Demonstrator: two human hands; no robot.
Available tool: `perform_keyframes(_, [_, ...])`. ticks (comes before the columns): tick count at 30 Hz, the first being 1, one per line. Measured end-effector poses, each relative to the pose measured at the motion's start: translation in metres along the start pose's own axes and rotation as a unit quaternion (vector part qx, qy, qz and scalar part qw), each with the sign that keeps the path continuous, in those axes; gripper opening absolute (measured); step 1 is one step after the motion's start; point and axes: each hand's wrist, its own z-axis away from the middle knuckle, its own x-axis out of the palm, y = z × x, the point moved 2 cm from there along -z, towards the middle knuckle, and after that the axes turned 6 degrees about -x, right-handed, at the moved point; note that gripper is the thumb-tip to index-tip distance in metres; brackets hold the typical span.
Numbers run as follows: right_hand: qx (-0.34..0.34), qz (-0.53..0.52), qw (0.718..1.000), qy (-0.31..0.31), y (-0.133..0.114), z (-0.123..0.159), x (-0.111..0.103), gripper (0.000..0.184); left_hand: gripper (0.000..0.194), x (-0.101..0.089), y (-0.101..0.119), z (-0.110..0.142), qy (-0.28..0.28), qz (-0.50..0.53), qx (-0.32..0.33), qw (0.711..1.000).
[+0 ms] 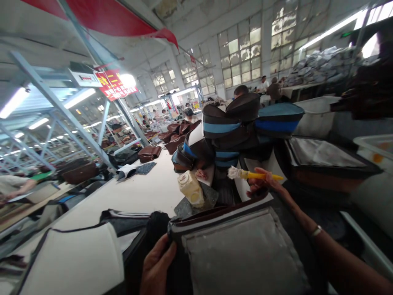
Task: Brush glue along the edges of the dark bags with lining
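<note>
My left hand (158, 262) grips the left edge of a dark bag piece (245, 250) with a grey lining panel, thumb on the near side. In my right hand (265, 180) is a yellow-handled brush (256, 176), its pale bristles pointing left, above the bag piece's far edge. My right fingers are closed round the handle; some of them are partly hidden. Just beyond that edge stands a cream-coloured, smeared container (190, 188), tilted on a grey slab (211, 198).
Stacked black bags with blue bands (222, 125) rise behind the container. A white-panelled bag piece (73, 258) lies at the left on the white table (147, 186). Brown bags (149, 153) lie farther back. White bins (376, 143) stand at the right. Other people work in the distance.
</note>
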Motion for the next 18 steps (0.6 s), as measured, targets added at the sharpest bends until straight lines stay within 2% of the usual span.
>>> perform_keyframes(2, [0.019,0.002,1.000,-0.021,-0.010,0.010,0.002,0.049,0.051,0.007,-0.026,-0.015,-0.052,0.017,-0.015,0.998])
perform_keyframes(4, [0.044,0.017,0.998,-0.043,-0.019,0.023,0.008,0.047,0.048,0.013,-0.055,-0.033,-0.089,-0.036,0.001,0.995])
perform_keyframes(7, [0.057,0.085,0.994,-0.028,-0.022,0.049,0.020,0.049,0.047,0.018,-0.094,-0.051,-0.060,-0.205,0.079,0.974])
perform_keyframes(9, [0.046,0.130,0.990,0.005,-0.019,0.063,0.027,0.050,0.050,0.024,-0.106,-0.050,-0.024,-0.263,0.124,0.956])
perform_keyframes(11, [0.034,0.136,0.989,0.039,-0.014,0.072,0.035,0.050,0.049,0.031,-0.105,-0.035,-0.008,-0.276,0.146,0.950])
perform_keyframes(13, [0.022,0.119,0.991,0.059,-0.009,0.074,0.046,0.048,0.044,0.040,-0.094,-0.011,-0.041,-0.294,0.165,0.941])
perform_keyframes(14, [0.011,0.113,0.992,0.063,-0.007,0.073,0.052,0.046,0.048,0.044,-0.087,0.002,-0.077,-0.297,0.181,0.934])
perform_keyframes(16, [-0.023,0.114,0.992,0.053,-0.003,0.070,0.069,0.043,0.069,0.053,-0.076,0.027,-0.153,-0.289,0.232,0.916])
perform_keyframes(18, [-0.056,0.124,0.990,0.036,0.001,0.068,0.090,0.040,0.089,0.060,-0.069,0.046,-0.171,-0.284,0.280,0.901])
